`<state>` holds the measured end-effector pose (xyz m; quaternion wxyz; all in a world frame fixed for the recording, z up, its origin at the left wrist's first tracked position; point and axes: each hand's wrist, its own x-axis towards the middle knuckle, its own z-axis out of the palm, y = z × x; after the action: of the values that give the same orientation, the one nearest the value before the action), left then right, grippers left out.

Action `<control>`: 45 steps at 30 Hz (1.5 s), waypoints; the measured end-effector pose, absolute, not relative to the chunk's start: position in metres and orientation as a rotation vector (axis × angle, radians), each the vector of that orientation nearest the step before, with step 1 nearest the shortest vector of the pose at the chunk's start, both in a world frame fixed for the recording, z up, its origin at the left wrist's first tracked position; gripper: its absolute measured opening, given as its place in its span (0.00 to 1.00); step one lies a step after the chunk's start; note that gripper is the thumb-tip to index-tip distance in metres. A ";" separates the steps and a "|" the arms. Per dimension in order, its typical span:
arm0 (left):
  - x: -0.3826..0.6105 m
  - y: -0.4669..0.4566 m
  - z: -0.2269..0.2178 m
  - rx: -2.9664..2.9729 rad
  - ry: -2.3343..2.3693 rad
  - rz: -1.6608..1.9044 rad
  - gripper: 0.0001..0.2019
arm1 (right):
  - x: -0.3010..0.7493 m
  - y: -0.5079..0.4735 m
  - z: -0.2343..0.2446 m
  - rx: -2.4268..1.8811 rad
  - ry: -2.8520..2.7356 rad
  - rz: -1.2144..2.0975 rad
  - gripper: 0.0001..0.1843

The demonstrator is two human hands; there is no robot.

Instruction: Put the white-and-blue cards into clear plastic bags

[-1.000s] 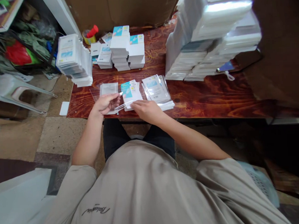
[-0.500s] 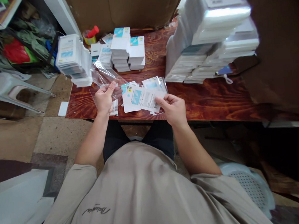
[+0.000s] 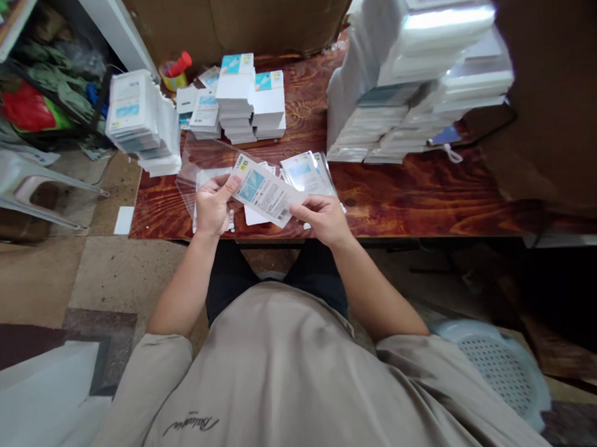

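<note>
A printed card (image 3: 265, 190) with a blue picture and a small yellow mark is held tilted between my two hands above the table. My right hand (image 3: 327, 220) pinches its lower right end between thumb and fingers. Closed on a clear plastic bag (image 3: 195, 154), my left hand (image 3: 215, 206) has its thumb against the card's upper left end. Whether that end lies inside the bag's mouth I cannot tell. Loose cards (image 3: 255, 216) lie under the held card, partly hidden. Beyond my right hand rest several cards in clear bags (image 3: 306, 175).
Card stacks (image 3: 236, 96) stand at the back of the wooden table (image 3: 427, 203), with another tall stack (image 3: 140, 122) on the left. High piles of bagged cards (image 3: 397, 105) rise at the right. A red-topped object in a yellow tape roll (image 3: 175, 73) sits behind.
The card has moved left and up, and its left end now meets my left thumb at the bag. My right hand has shifted slightly left with it.
</note>
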<state>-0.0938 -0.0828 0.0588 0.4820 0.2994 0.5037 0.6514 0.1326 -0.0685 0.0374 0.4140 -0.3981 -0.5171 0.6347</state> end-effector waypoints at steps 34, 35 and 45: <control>-0.198 -0.050 0.035 1.287 2.662 0.381 0.37 | 0.090 -0.063 0.045 -0.757 -2.926 0.120 0.15; -0.201 -0.049 0.035 1.270 2.630 0.358 0.35 | 0.090 -0.064 0.048 -0.745 -2.965 0.102 0.15; -0.212 -0.048 0.030 1.227 2.581 0.646 0.19 | 0.092 -0.078 0.065 -0.862 -3.068 0.139 0.18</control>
<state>-0.2122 -0.0480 0.0304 0.1056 0.4163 0.8761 0.2192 0.0915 -0.0780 0.0649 -0.0242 -0.2703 -0.9615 0.0435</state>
